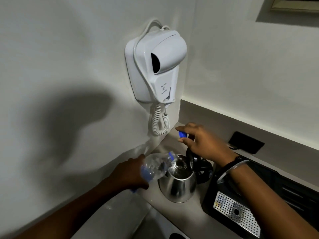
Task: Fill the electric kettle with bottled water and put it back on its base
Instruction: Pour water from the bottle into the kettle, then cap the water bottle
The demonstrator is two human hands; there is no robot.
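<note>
A steel electric kettle (177, 186) stands on the counter with its black lid (190, 156) tipped up and open. My left hand (128, 173) grips a clear plastic water bottle (155, 167), tilted with its mouth over the kettle's opening; water shows inside the kettle. My right hand (203, 142) hovers above the lid and pinches the blue bottle cap (182, 134) between thumb and fingers. The kettle's black handle (204, 169) points right, partly behind my wrist. I cannot see its base.
A white wall-mounted hair dryer (155, 66) with a coiled cord (158, 121) hangs above the counter corner. A black machine with a perforated metal drip tray (236, 213) sits close to the kettle's right. A black wall socket (246, 142) is behind it.
</note>
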